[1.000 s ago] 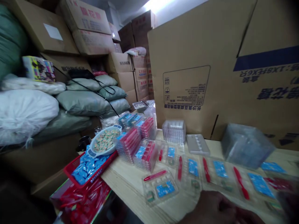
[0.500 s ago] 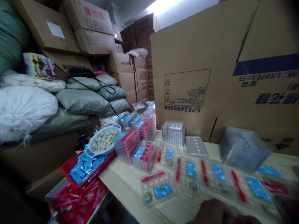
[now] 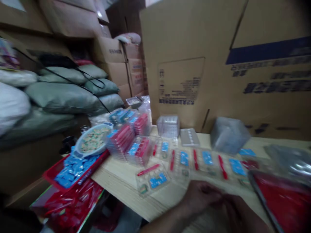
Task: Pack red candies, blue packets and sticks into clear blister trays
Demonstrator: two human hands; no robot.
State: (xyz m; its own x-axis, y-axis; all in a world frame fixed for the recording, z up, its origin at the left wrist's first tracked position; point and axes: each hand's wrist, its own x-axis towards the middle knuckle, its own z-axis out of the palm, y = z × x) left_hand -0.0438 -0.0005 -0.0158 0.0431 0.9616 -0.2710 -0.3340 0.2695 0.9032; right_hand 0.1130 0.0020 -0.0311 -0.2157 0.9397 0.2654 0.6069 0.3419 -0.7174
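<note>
My left hand (image 3: 201, 197) and my right hand (image 3: 239, 215) meet low over the front edge of the wooden table (image 3: 121, 181). Both are dark and blurred. The left hand's fingers curl in toward the right hand, and whatever lies between them is hidden. Just beyond the hands lies a row of clear blister trays (image 3: 191, 161), each with a red pen and a blue packet. One such tray (image 3: 152, 179) lies nearer the left. A red tray (image 3: 284, 200) sits right of my right hand.
Filled packs are stacked (image 3: 131, 142) at the table's left, beside a white bowl of small pieces (image 3: 92, 142), a red basket of blue packets (image 3: 70, 168) and a box of red items (image 3: 68, 207). Empty clear trays (image 3: 167, 126) and large cardboard boxes (image 3: 218, 64) stand behind. Sacks (image 3: 63, 97) pile at the left.
The view has swung right and down. Both hands have come up into sight at the bottom and drawn together. A red tray now shows at the right.
</note>
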